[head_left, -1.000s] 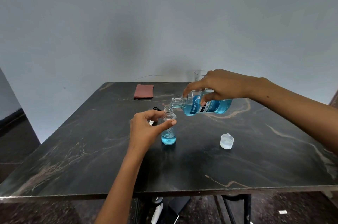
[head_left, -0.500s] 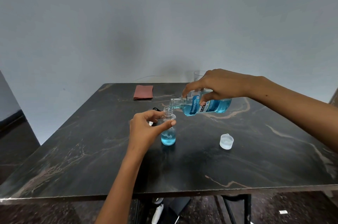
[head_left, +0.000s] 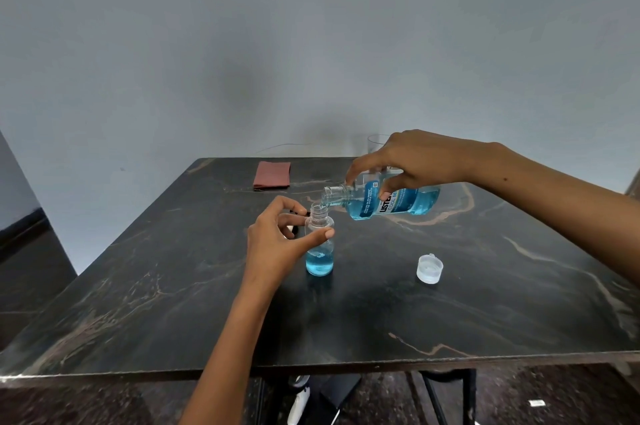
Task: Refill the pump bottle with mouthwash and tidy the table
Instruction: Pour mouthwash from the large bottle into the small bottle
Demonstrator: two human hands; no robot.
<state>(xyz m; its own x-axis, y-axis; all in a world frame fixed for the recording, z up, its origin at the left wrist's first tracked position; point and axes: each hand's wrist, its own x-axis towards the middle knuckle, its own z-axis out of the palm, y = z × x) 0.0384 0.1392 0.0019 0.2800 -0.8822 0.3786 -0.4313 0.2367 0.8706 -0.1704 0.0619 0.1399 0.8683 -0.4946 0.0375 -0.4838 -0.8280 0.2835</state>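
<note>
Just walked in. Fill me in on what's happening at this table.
A person is refilling a small clear bottle with blue mouthwash. The right hand tips the big mouthwash bottle so its open neck sits just above the small bottle's mouth. The left hand holds the small bottle upright on the dark table; blue liquid fills only its lower part. A clear cap lies on the table, and a folded reddish cloth lies near the far edge.

Mouthwash bottle (head_left: 394, 199) label: "LISTE…" partly hidden by finger; "COOL M…" beneath
</note>
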